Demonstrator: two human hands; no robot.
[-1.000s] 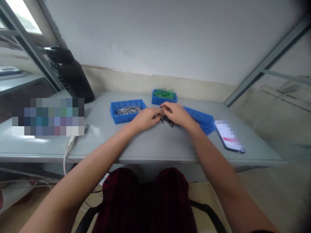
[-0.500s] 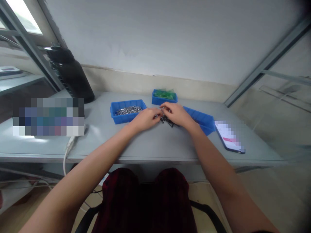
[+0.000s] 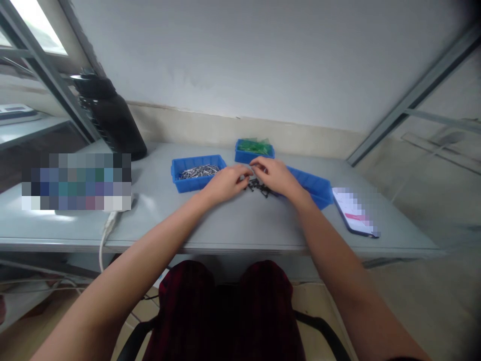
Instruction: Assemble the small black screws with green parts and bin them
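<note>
My left hand (image 3: 231,180) is curled with its fingertips together, above the left edge of a small pile of black screw-like pieces (image 3: 259,186). From the other side my right hand (image 3: 273,174) reaches in, thumb and fingers bent toward each other, almost meeting the left fingertips. Whatever lies between the fingers is too small to make out. Left of the hands stands a blue bin (image 3: 184,183) of silvery screws or pins (image 3: 199,171). Behind them is a smaller blue bin (image 3: 248,156) with green plastic bags (image 3: 255,145). Partly behind my right wrist is a longer blue bin (image 3: 315,183).
A phone (image 3: 355,213) lies at the right on the grey table (image 3: 240,230). At the left are a tall black bottle (image 3: 112,115), a blurred-out object (image 3: 75,181) and a white cable (image 3: 107,230). The wall (image 3: 240,65) rises behind the table.
My right hand has shifted slightly up and away from the pile, so more of the black pieces show. My left hand has barely moved.
</note>
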